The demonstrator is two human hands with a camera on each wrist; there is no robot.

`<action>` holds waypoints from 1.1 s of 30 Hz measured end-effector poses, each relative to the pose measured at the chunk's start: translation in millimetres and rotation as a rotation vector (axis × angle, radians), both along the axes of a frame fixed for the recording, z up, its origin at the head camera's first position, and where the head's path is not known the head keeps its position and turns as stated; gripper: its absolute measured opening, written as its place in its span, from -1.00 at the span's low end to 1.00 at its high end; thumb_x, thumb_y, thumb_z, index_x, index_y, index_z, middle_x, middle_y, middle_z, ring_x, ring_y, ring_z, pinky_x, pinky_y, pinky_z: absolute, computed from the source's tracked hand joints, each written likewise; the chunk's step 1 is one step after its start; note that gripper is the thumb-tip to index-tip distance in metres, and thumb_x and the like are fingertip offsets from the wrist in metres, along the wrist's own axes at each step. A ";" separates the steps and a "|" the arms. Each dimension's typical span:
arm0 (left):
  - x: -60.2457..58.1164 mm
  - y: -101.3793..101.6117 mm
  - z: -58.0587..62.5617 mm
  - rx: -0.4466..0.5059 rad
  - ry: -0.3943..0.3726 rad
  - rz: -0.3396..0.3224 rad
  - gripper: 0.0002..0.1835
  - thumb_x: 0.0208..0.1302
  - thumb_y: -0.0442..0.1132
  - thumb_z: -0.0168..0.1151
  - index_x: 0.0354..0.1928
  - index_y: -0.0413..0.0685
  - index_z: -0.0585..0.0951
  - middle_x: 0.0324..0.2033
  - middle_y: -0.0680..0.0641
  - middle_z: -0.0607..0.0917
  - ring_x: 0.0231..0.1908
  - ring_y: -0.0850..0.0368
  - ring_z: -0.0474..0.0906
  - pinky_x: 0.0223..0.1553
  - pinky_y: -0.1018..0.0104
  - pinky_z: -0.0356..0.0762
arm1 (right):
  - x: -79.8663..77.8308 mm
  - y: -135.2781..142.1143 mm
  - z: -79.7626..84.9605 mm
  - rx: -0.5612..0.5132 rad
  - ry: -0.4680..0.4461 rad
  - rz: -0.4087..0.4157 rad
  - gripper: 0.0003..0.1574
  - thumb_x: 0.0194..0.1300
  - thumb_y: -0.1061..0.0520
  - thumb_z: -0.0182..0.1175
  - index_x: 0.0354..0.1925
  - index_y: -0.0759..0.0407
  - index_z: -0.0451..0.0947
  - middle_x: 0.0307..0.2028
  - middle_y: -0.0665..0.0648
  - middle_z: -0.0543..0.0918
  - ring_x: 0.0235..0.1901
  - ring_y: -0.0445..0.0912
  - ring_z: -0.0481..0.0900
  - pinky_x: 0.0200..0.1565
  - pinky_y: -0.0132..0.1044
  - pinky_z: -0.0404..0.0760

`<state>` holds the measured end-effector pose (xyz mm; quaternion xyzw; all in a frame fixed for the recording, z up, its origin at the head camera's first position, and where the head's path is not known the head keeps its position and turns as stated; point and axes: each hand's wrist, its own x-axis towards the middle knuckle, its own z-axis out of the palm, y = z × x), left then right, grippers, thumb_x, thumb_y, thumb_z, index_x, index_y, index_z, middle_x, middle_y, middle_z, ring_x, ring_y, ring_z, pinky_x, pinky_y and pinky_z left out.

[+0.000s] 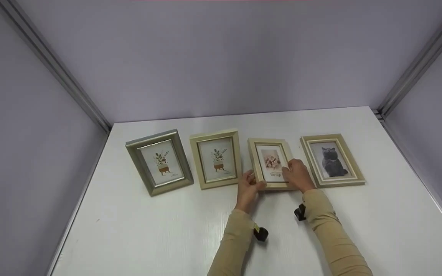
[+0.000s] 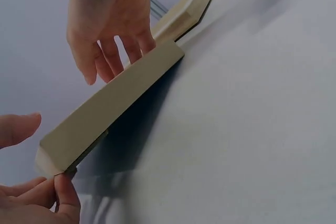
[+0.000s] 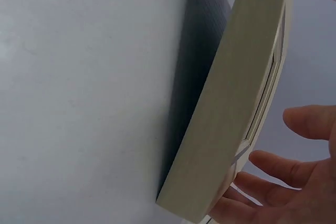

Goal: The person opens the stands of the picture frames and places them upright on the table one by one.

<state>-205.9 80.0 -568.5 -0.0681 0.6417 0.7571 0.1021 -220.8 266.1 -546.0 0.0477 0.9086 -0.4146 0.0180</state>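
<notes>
Frames flank the work on a white table (image 1: pixel 159 230) backed by a pale wall (image 1: pixel 236 57): the dark silver frame (image 1: pixel 162 163) at far left, the plant-print frame (image 1: pixel 218 160) next to it, and the cat-picture frame (image 1: pixel 332 161) at the right. The pink-flower frame (image 1: pixel 271 163) sits between these last 2, with only narrow gaps beside it. The left hand (image 1: pixel 248 191) is at its near left corner, fingers bent round the edge and underside, thumb raised apart in the left wrist view. The right hand (image 1: pixel 298 175) lies over its lower right side, fingers loosely extended and touching it, thumb spread away from them. Around the 2 wrists are tan sleeves (image 1: pixel 240 230), and by each a small black device (image 1: pixel 261 234).
</notes>
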 end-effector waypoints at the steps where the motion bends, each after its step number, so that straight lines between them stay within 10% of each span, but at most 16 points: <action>1: -0.1 0.5 0.4 0.000 0.007 0.003 -0.22 0.16 -0.50 0.37 0.40 -0.51 0.26 0.26 -0.39 0.51 0.23 -0.19 0.49 0.19 0.12 0.50 | -0.1 -0.5 -0.2 -0.009 -0.001 0.003 -0.55 0.50 0.19 0.02 0.08 0.62 0.36 0.05 0.54 0.42 -0.03 0.28 0.43 0.07 0.23 0.42; 9: 1.6 2.7 2.4 0.012 0.039 -0.017 -0.25 0.18 -0.45 0.37 0.41 -0.40 0.32 0.22 -0.36 0.56 0.16 -0.14 0.55 0.09 0.15 0.57 | 1.8 -3.4 -1.2 -0.030 -0.034 -0.016 -0.49 0.50 0.14 -0.01 0.13 0.60 0.35 0.06 0.50 0.42 0.00 0.27 0.42 0.11 0.22 0.41; 17: 2.5 1.0 3.7 0.246 -0.035 -0.057 -0.33 0.29 -0.55 0.21 0.43 -0.46 0.26 0.24 -0.38 0.53 0.09 -0.19 0.62 -0.06 0.09 0.67 | -1.0 -4.7 6.1 -0.029 -0.048 -0.001 -0.45 0.53 0.11 -0.01 0.20 0.59 0.33 0.11 0.54 0.40 0.08 0.33 0.44 0.14 0.24 0.41; 33: 11.9 -0.9 12.3 0.177 0.101 -0.045 -0.32 0.27 -0.55 0.17 0.43 -0.49 0.25 0.29 -0.38 0.48 0.07 -0.13 0.62 -0.13 0.20 0.69 | -38.8 -20.2 58.1 0.051 0.224 0.053 -0.49 0.55 0.13 0.05 0.27 0.49 0.36 0.24 0.48 0.40 0.22 0.32 0.37 0.22 0.21 0.35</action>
